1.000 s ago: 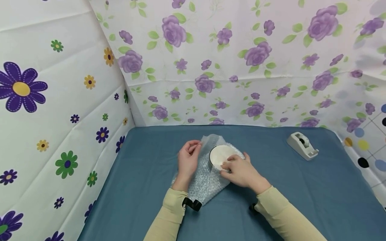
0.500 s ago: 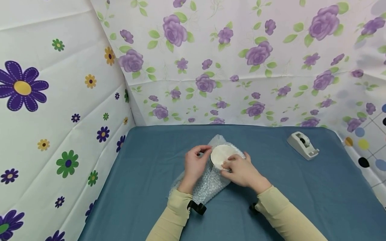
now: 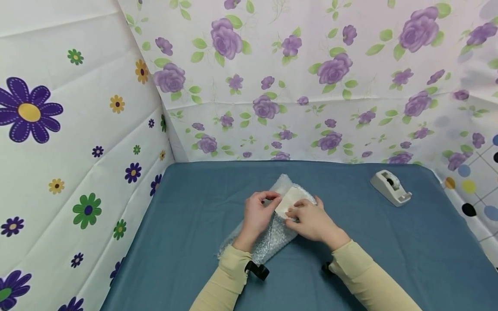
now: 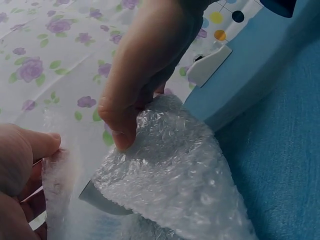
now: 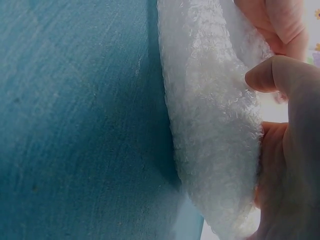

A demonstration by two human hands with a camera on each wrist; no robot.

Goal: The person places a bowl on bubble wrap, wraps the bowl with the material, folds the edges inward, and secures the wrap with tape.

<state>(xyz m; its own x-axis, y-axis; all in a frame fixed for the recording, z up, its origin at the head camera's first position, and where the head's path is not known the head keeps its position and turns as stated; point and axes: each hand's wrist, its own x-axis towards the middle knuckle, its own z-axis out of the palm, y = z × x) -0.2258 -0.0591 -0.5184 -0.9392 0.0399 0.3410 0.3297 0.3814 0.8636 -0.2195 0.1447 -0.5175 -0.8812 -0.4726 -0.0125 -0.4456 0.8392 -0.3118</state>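
Observation:
A sheet of bubble wrap (image 3: 274,239) is folded around a round, pale item (image 3: 288,201) with a thin dark rim. In the left wrist view a piece of its smooth side (image 4: 102,201) shows below the wrap (image 4: 175,165); the rest is covered. My left hand (image 3: 257,216) pinches the loose left edge of the wrap between thumb and fingers and holds it up at the item's left side. On the other side, my right hand (image 3: 311,220) grips the folded wrap against the item, fingertips over its pale face. The right wrist view shows that thumb (image 5: 265,77) pressing on the wrap.
A white tape dispenser (image 3: 390,188) stands at the back right of the blue-covered table (image 3: 350,198). Flowered cloth (image 3: 292,86) hangs behind the table and along its left side. Each wrist carries a small black camera (image 3: 256,271).
My left hand has moved right, bringing the loose edge of the bubble wrap over the left part of the pale item. The right hand has stayed in place.

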